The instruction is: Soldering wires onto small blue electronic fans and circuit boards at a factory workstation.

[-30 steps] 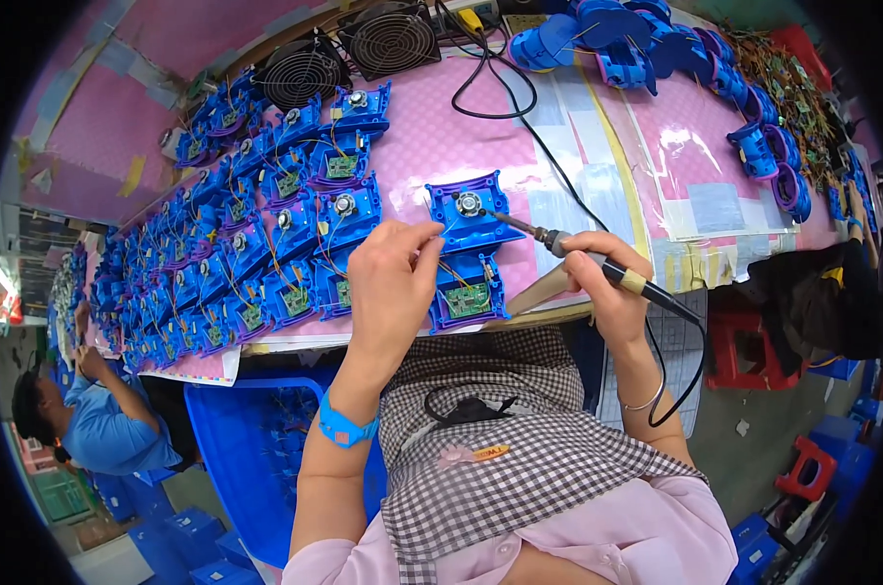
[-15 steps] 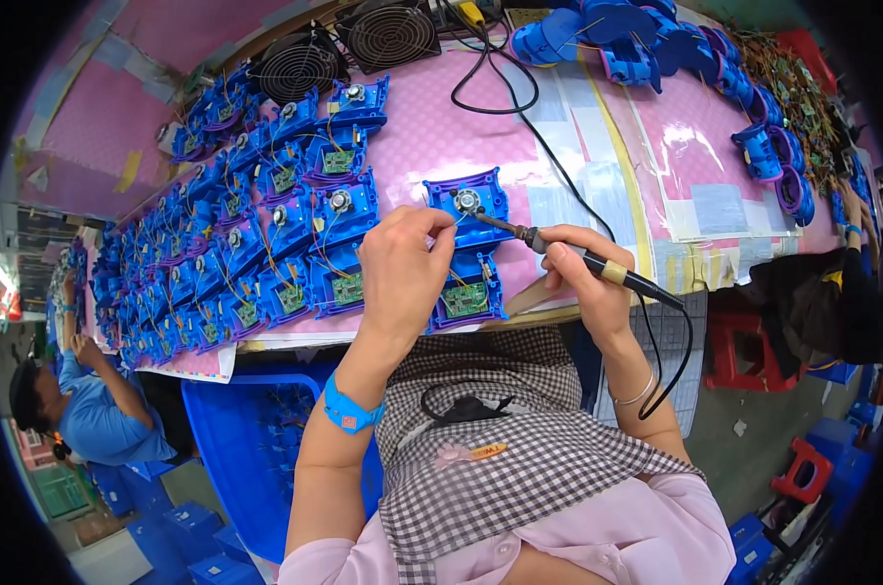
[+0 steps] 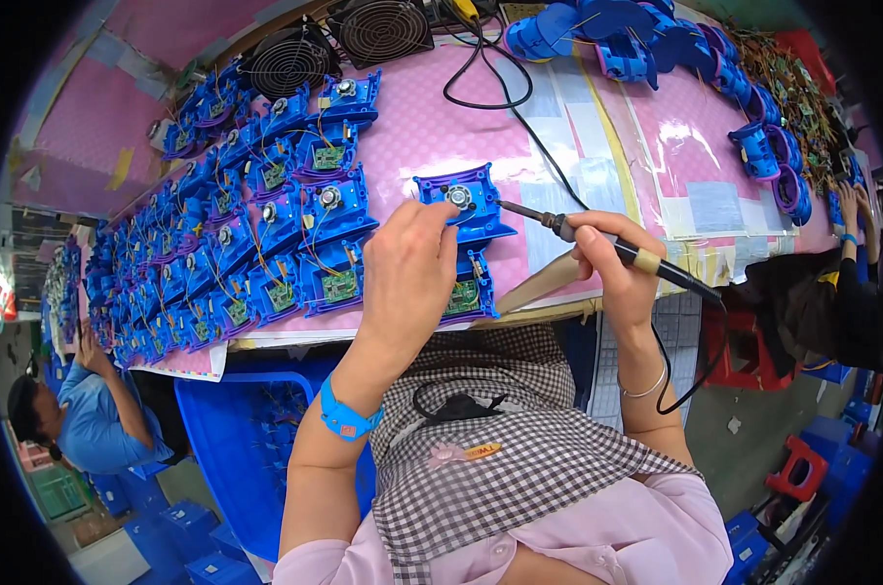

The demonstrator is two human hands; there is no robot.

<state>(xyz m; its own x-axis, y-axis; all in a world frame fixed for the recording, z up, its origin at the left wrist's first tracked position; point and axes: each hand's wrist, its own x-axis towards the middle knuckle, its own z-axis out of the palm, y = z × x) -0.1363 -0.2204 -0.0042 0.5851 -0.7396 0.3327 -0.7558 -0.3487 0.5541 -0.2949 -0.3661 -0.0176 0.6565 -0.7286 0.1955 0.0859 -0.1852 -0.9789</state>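
- Under the left hand fingertips lies a blue fan housing, pinched at its near edge.
- Right hand wraps closed around a soldering iron, tip touching that housing.
- Left of the fingers, rows of blue housings crowd the pink mat.

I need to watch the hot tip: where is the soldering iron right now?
The soldering iron is in the right hand, right of centre in the head view, its tip at the blue housing beside the left hand.
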